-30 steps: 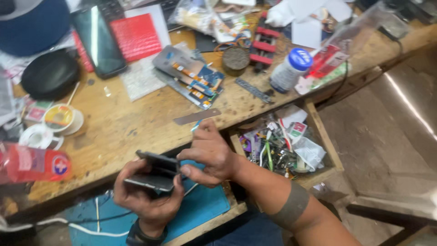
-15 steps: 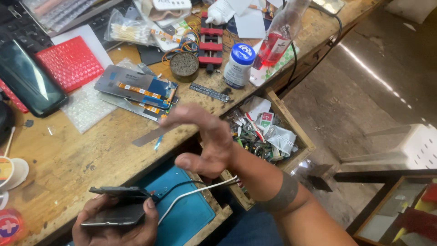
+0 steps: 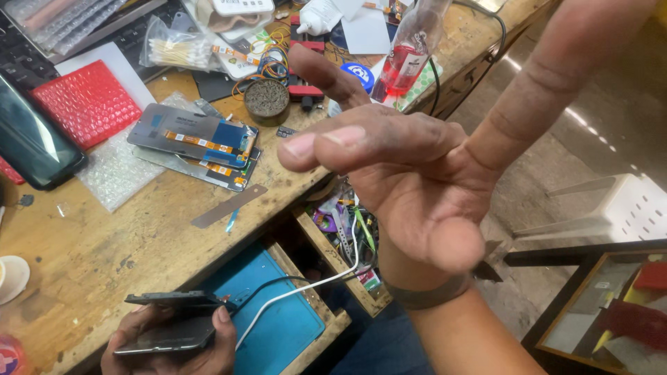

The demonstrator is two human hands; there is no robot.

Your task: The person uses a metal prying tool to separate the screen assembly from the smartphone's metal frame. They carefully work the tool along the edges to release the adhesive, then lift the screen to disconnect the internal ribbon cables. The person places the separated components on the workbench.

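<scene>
A person's right hand (image 3: 410,187) is raised, fingers spread and holding nothing, blocking part of the bench's (image 3: 90,257) far edge. The left hand (image 3: 174,347) grips a dark phone (image 3: 170,323) below the bench's near edge, over a blue mat (image 3: 285,326). Two screen panels (image 3: 198,142), one red pouch (image 3: 87,104) lie on the bench

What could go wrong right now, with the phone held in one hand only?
The left hand alone holds the opened dark smartphone, its lifted panel unsupported; it may flex or slip. The raised right hand blocks much of the view. The white cable trailing beside the phone could snag it.
</scene>
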